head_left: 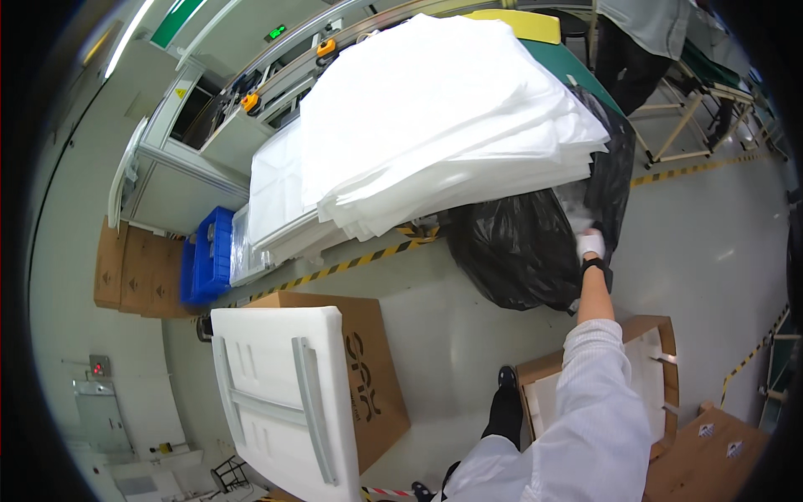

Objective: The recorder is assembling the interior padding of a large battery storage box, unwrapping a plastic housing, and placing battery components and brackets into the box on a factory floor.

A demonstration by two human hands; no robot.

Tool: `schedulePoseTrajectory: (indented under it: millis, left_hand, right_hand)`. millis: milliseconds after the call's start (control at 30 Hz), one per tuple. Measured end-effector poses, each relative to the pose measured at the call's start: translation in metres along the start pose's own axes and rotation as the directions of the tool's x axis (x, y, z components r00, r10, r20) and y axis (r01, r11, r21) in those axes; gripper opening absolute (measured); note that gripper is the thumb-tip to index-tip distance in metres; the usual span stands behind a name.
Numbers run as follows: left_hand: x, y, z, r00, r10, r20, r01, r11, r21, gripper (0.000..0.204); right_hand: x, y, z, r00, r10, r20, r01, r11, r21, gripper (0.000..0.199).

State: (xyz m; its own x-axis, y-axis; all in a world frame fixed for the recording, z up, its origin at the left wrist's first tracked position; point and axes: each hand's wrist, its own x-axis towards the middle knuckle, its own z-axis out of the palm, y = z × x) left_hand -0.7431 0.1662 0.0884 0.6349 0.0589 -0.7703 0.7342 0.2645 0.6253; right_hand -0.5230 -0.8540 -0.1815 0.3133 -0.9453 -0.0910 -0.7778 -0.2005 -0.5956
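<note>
My right arm, in a white sleeve with a black band at the wrist, stretches forward to a large black plastic bag [510, 251]. At the bag's right part is my right hand [590, 243], in a white glove that leaves some fingertip skin bare. Its fingers look curled on crumpled clear plastic film [575, 205], which lies against the black plastic; the fingertips are partly hidden. Just beyond the bag, a tall stack of white foam sheets [443, 109] overhangs its support. My left hand is out of view.
A white foam panel with grey metal bars [276, 393] leans on a brown carton [376, 376] at left. An open carton [661, 360] stands beside my legs. Blue crates [213, 255] and brown boxes [138, 272] are far left. Another person [640, 42] stands at far right.
</note>
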Motion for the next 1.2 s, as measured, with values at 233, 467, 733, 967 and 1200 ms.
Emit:
schedulePoseTrajectory:
  millis: [233,467,733,967,1200]
  left_hand:
    - [-0.007,0.009,0.116,0.919,-0.009,-0.395,0.122,0.957,0.263,0.042]
    - [-0.038,-0.014,0.140,0.870,0.170,-0.462,0.004,0.936,0.353,0.033]
    - [-0.067,-0.064,0.024,0.917,0.131,-0.377,-0.112,0.991,0.070,0.019]
    - [-0.070,-0.094,-0.186,0.880,0.347,-0.323,-0.321,0.938,0.134,0.039]
    - [-0.094,-0.058,-0.311,0.886,0.369,-0.281,-0.355,0.929,0.101,0.036]
  right_hand:
    - [-0.025,-0.067,0.184,0.569,-0.367,0.736,0.714,0.664,-0.221,0.027]
    - [-0.046,-0.048,0.117,0.965,0.212,0.155,-0.206,0.977,-0.052,0.038]
    - [-0.206,-0.075,-0.030,0.979,-0.161,-0.125,0.185,0.959,0.214,0.042]
    - [-0.512,-0.039,0.025,0.805,-0.257,0.534,0.018,0.911,0.412,0.024]
    - [-0.749,-0.130,-0.031,0.618,-0.295,0.729,-0.027,0.919,0.394,0.024]
